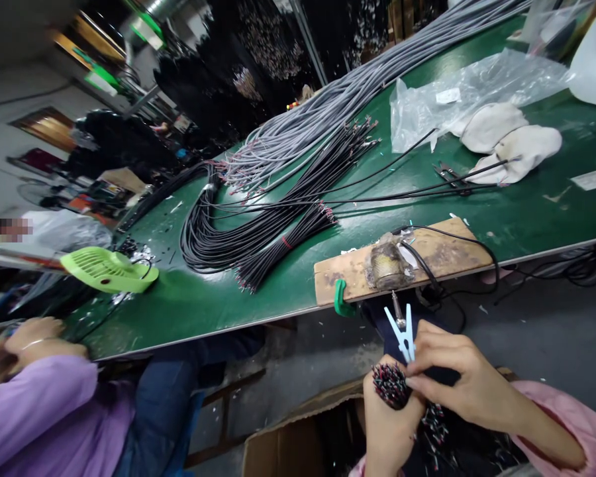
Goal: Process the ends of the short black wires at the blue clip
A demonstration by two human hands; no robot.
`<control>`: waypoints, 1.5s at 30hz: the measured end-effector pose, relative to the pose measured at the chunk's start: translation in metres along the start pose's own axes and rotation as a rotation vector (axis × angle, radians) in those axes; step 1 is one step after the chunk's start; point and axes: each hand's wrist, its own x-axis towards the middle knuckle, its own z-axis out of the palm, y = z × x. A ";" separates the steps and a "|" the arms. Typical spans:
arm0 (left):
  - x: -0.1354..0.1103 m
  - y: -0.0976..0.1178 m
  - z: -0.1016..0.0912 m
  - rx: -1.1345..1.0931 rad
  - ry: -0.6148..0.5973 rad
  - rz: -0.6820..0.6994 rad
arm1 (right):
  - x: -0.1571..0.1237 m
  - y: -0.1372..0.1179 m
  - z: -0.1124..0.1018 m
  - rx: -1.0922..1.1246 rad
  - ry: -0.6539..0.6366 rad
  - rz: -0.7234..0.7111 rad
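Left hand (390, 427): curled around a cable bundle (390, 385), its cut ends showing above the fist.
Right hand (454, 364): thumb and forefinger brought together at the bundle's edge; I cannot tell whether they pinch a wire or the clip.
Light-blue clip (406, 339): just above the right fingertips, arms spread upward near a metal tip (396, 303).
Wooden board (451, 248): beyond the hands, on the edge of the green bench (179, 318).
Black cables (273, 222): farther off, left of the hands, beside grey cables (298, 126).
Cardboard box (283, 450): below and left of the hands.
Purple sleeve (44, 404): a co-worker's, well left of both hands.
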 end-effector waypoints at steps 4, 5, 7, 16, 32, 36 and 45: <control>-0.004 0.003 0.000 -0.042 0.154 -0.061 | 0.001 0.000 0.001 -0.004 0.035 0.078; -0.006 0.004 -0.001 -0.069 0.171 -0.088 | 0.000 0.000 0.002 0.009 0.046 0.101; -0.008 0.003 -0.002 -0.109 0.188 -0.118 | -0.001 0.002 0.003 0.032 0.065 0.131; -0.011 -0.011 -0.004 -0.178 0.259 -0.160 | -0.009 0.008 0.004 0.046 0.131 0.134; -0.009 -0.011 -0.005 -0.140 0.201 -0.066 | -0.016 0.004 0.017 0.008 0.232 -0.033; -0.011 0.001 -0.005 -0.268 0.084 0.007 | -0.010 0.010 0.017 0.417 0.264 0.138; 0.005 0.019 -0.012 -0.133 0.098 0.354 | 0.031 0.008 0.017 0.931 0.099 0.388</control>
